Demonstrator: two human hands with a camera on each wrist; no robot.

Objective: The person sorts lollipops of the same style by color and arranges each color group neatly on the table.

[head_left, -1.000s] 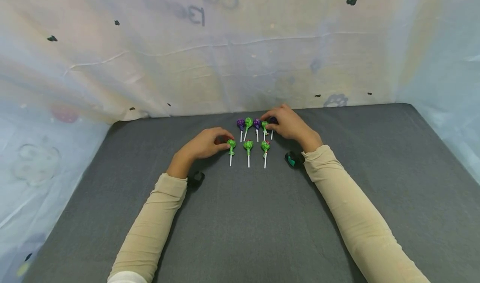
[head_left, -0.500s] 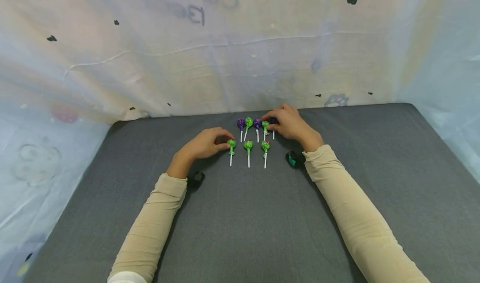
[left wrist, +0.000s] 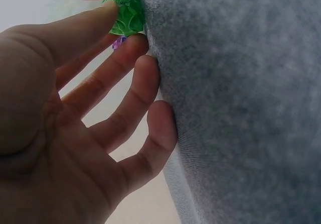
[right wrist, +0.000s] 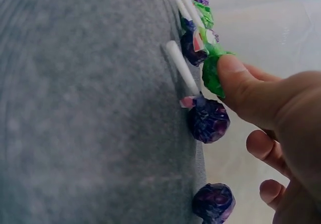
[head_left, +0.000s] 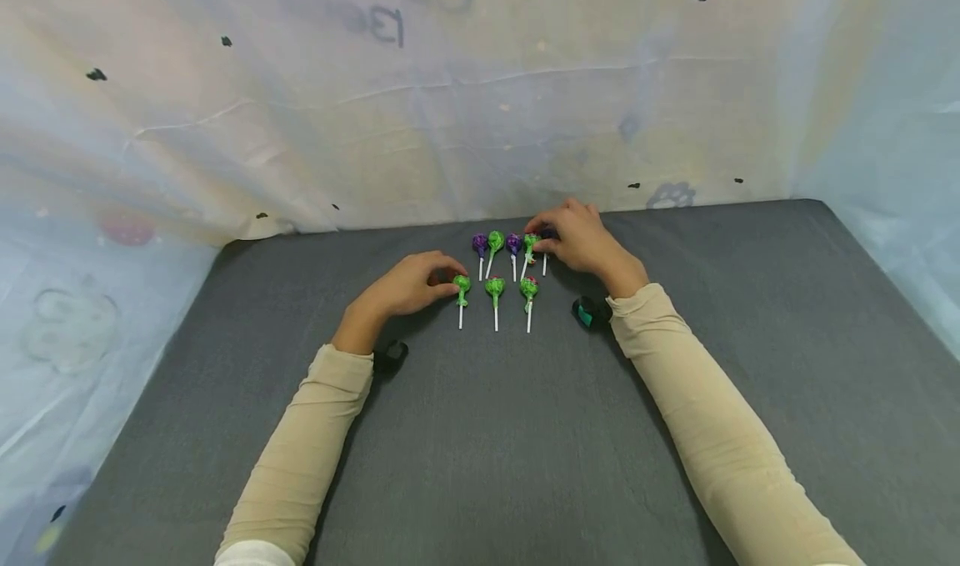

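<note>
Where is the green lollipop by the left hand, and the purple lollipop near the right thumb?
green wrapped lollipop [head_left: 462, 283], head view, on its round head.
purple wrapped lollipop [right wrist: 208, 120], right wrist view, on its round head.

From the head we look forward and down over both sleeves at the grey desk [head_left: 480, 466], the lollipops [head_left: 495, 285] mid-distance, sheeting behind. Our left wrist view sits tight against the left hand [left wrist: 75, 133], looking along the fingers to a green lollipop [left wrist: 129, 15]. Our right wrist view is equally close, facing the right hand [right wrist: 271, 113] and purple lollipops [right wrist: 208, 119]. All three share the lollipop rows.
</note>
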